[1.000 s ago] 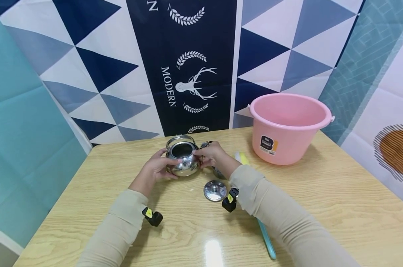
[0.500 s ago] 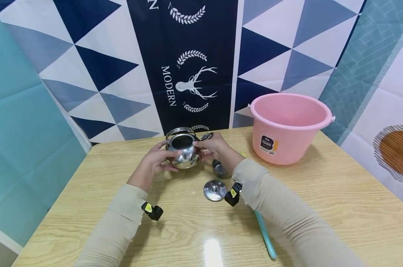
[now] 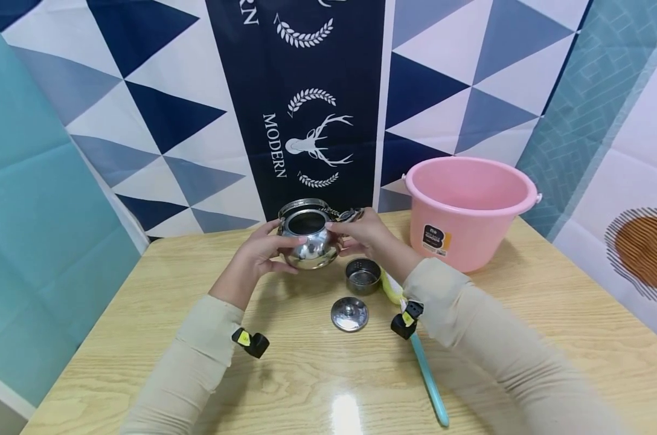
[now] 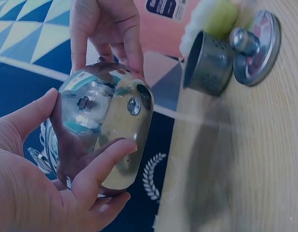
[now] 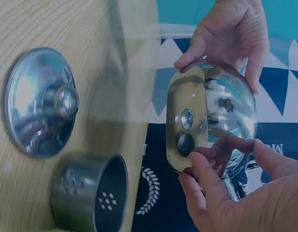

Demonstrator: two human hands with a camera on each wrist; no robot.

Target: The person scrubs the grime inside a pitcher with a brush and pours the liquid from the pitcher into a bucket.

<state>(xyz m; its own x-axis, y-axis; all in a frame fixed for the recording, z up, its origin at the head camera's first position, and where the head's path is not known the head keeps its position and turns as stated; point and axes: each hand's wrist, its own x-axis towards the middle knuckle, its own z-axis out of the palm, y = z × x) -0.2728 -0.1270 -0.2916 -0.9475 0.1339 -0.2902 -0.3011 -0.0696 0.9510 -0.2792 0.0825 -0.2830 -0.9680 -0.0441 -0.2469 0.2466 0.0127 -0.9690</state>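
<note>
Beyond the far edge of the worktop (image 3: 285, 374), the back wall (image 3: 355, 84) shows blue triangles (image 3: 171, 115); the left wall (image 3: 29, 229) is teal.

– What's the surface?
– A light wood-grained table (image 3: 290, 350)
– And what lies on it?
– At the far right, a pink bucket (image 3: 472, 235); left of it, an upright perforated metal cup (image 3: 363, 290); nearer, a knobbed metal lid (image 3: 349, 315)
– Anything else?
– A turquoise-handled tool (image 3: 419, 353), its head (image 3: 390, 290) right of the cup, its handle (image 3: 434, 396) pointing nearer
</note>
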